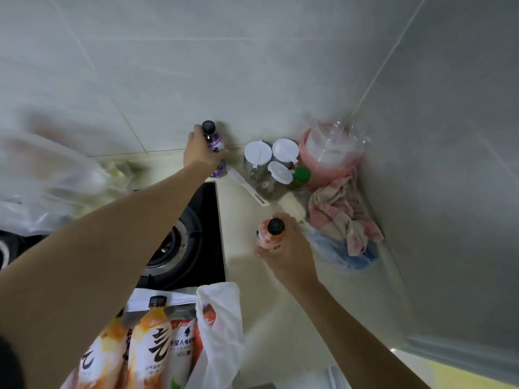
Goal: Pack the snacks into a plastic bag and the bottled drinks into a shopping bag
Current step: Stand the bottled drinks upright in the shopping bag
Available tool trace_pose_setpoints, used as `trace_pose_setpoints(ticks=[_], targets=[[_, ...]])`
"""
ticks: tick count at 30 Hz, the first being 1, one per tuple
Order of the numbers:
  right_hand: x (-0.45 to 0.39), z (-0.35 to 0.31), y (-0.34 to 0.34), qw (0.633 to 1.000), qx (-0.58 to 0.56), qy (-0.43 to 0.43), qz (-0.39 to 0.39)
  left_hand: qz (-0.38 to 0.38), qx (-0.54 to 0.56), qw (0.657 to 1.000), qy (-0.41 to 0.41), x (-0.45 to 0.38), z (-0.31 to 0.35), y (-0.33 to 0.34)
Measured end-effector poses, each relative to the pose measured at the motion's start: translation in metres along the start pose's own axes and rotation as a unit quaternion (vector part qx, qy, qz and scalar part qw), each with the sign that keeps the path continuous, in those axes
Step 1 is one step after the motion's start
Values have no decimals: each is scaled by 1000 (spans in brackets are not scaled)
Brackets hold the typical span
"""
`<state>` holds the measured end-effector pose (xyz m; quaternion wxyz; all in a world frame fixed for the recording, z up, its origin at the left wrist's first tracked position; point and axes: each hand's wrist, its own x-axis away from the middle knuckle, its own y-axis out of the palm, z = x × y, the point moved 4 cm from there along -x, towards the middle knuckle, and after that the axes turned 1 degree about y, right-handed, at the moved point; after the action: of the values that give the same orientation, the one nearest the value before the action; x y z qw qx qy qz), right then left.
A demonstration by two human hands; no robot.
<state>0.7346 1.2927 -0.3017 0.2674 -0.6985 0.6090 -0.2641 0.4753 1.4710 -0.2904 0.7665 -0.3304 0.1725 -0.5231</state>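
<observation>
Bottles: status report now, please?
Left hand grips purple bottle by wall. Right hand grips pink bottle. Shopping bag open below, nothing blocking.

Pale grey tiled walls (252,66) meeting in corner, cream countertop (244,220), black gas hob (191,237)

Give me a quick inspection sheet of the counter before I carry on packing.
Surface: pale countertop, black gas hob set in.
Job's things: purple bottle by the wall; pink bottle on the counter; orange bottles already in the white shopping bag; clear plastic bag at left, blurred.
Clutter: three white-lidded jars, green-capped bottle, pink basket, pink cloth.
Grippers: left hand grips the purple bottle; right hand grips the pink bottle.
Cables: nothing seen.
Surroundings: grey tiled wall corner.
</observation>
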Motion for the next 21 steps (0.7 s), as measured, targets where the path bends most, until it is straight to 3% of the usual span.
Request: trace_pose_setpoints(ticks=[8, 14, 21], targets=[[0, -11, -11, 997, -57, 56, 16, -3, 37, 998, 57, 60, 1, -36], [4, -66, -30, 989, -142, 10, 39, 10, 94, 993, 73, 146, -4, -104], [34, -128, -24, 979, -194, -61, -13, 63, 152, 984, 63, 233, -28, -175]])
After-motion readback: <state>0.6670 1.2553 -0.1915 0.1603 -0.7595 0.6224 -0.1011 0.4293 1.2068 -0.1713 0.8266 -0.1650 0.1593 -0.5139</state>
